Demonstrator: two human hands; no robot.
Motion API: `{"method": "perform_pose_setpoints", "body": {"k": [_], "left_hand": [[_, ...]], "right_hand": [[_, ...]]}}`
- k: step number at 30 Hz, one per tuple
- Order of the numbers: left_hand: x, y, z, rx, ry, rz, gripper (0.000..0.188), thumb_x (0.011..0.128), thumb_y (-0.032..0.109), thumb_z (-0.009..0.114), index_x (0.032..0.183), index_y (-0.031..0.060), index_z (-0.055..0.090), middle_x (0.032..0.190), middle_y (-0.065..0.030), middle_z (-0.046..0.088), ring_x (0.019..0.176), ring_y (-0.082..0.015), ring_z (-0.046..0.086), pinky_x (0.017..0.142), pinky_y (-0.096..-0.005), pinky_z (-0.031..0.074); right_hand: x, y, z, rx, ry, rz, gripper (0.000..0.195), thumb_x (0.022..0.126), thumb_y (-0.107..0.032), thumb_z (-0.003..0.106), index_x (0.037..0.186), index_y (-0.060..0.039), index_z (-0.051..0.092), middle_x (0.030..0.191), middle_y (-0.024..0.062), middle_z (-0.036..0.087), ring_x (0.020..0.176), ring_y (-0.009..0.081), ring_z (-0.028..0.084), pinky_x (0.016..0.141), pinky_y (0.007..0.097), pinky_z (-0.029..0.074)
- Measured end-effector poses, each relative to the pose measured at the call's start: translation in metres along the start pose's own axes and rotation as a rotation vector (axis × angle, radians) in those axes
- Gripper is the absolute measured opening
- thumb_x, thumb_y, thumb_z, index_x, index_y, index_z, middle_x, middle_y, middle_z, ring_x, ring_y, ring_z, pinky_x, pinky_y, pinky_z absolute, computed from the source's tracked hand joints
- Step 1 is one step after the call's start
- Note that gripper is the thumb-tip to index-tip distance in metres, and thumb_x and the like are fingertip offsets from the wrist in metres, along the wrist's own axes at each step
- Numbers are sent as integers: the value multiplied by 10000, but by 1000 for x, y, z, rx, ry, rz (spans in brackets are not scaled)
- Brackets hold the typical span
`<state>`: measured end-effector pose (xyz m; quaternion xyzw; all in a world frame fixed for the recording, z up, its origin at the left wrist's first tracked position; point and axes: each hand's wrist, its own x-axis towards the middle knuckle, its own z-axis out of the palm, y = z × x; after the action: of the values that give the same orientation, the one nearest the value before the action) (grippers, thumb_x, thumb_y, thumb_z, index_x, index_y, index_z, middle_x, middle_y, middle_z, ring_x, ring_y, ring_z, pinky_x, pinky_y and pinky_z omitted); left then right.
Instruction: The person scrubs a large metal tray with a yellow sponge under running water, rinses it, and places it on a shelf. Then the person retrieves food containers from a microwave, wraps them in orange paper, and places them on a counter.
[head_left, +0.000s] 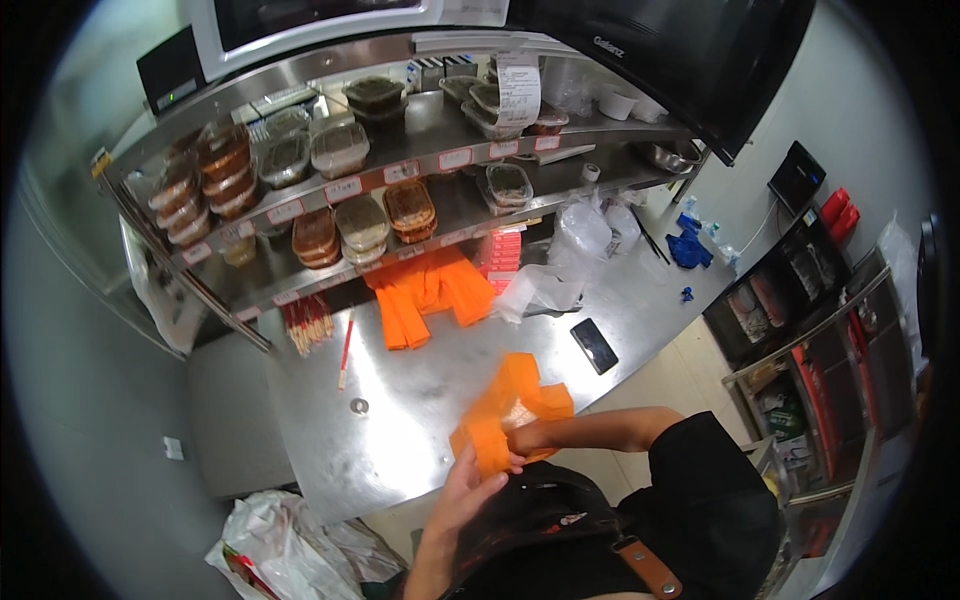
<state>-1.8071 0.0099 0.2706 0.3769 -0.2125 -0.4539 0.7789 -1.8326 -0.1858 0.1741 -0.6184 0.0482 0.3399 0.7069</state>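
Observation:
An orange non-woven bag (487, 409) is held at the near edge of the steel table (315, 450). My left hand (469, 484) grips its lower left edge between thumb and fingers. My right hand (529, 436) reaches inside the bag's opening, its fingers mostly hidden by the orange fabric. Something pale shows within the bag beside that hand, too unclear to name. Farther back, more folded orange bags (431, 292) lie under the shelf, beside a stack of red and white boxes (504, 255).
Lidded food containers (285, 157) fill the steel shelves above the table. A black phone (594, 346), a red-wrapped chopstick packet (346, 351), a small metal ring (359, 406) and clear plastic bags (581, 232) lie on the table. A white plastic bag (277, 536) stands at lower left.

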Motion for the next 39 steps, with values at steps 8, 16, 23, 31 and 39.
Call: {"method": "perform_pose_setpoints", "body": {"k": [8, 16, 23, 31, 39], "left_hand": [[6, -1, 29, 158, 90, -53, 433, 885, 17, 566, 1282, -11, 395, 1089, -109, 601, 1055, -189, 561, 962, -320, 422], [11, 6, 13, 364, 581, 123, 274, 909, 104, 567, 1144, -36, 564, 912, -83, 673, 861, -157, 647, 795, -275, 503], [111, 129, 36, 1373, 877, 302, 263, 874, 234, 657, 914, -26, 655, 783, -104, 682, 680, -128, 613, 640, -287, 490], [367, 337, 111, 1674, 1146, 1062, 569, 741, 314, 709, 1162, -16, 515, 1021, -173, 648, 962, -323, 625, 842, -398, 488], [429, 349, 115, 1528, 1333, 916, 341, 695, 152, 720, 940, -23, 559, 934, -215, 649, 935, -393, 613, 819, -451, 483]], "right_hand": [[4, 12, 10, -436, -148, -108, 198, 827, -230, 557, 915, -69, 631, 777, 165, 589, 786, 308, 586, 655, 428, 472], [-182, -287, -46, -1558, 1083, -1439, 424, 729, -154, 691, 1146, -117, 625, 1248, 166, 503, 1193, 353, 433, 965, 503, 331], [-271, -353, -127, -1822, 1814, -1323, 558, 797, -98, 667, 1334, -95, 515, 1454, 75, 405, 1347, 287, 348, 1112, 441, 232], [-299, -388, -336, -1373, 1963, -1559, 524, 856, -40, 588, 1361, -105, 463, 1446, 109, 383, 1232, 310, 486, 918, 364, 486], [-253, -441, -473, -1256, 2021, -1436, 496, 896, -105, 557, 1377, -168, 450, 1390, 133, 445, 1093, 353, 565, 824, 393, 513]]}}
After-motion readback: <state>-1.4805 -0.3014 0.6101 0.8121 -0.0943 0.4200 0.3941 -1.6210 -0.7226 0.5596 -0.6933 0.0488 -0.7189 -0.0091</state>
